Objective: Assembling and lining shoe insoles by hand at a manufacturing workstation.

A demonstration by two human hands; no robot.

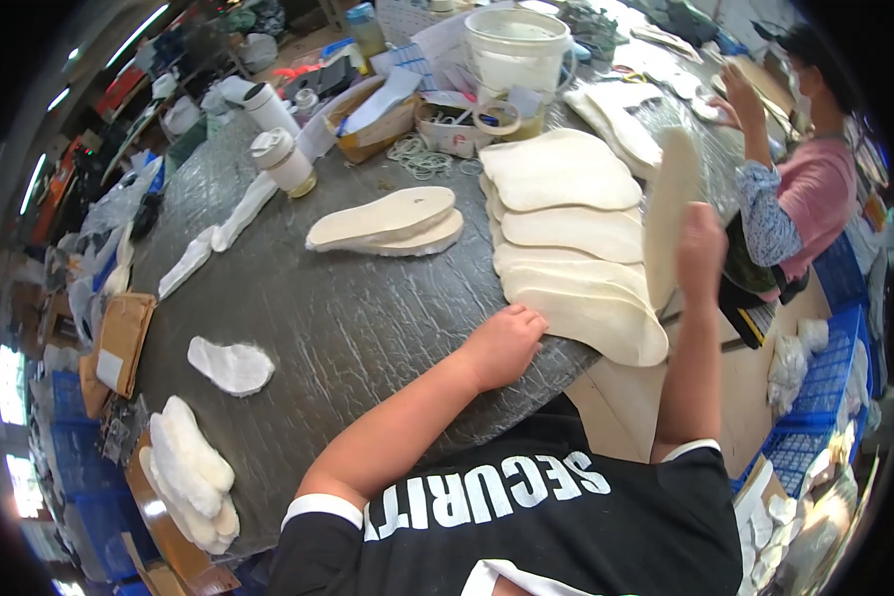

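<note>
The left hand (pixel 504 343) lay loosely curled, holding nothing, its knuckles on the grey desk (pixel 338 318) and its fingers touching the near edge of an overlapping row of cream insole pieces (pixel 576 268). That row ran from the near right edge of the desk away toward the far side, each piece lapped over the next. The right hand (pixel 700 248) was raised above the right edge of the desk, closed around one cream insole piece (pixel 669 204) held upright on edge, just right of the row. Left of the row, near the middle of the desk, a small stack of two tan insoles (pixel 392 223) lay flat, well apart from both hands. Farther left sat a white fleecy scrap (pixel 230 365), and at the near left corner a pile of white fleecy liners (pixel 191 467). On the far side stood a large clear plastic bucket (pixel 519 50), a roll of tape (pixel 497 118) just before it, a loose heap of rubber bands (pixel 417 157), and a white bottle (pixel 283 162). At the far right another person in a pink top (pixel 815 189) worked at the same desk, one hand (pixel 740 84) raised. Blue crates (pixel 824 397) stood on the floor to the right.
</note>
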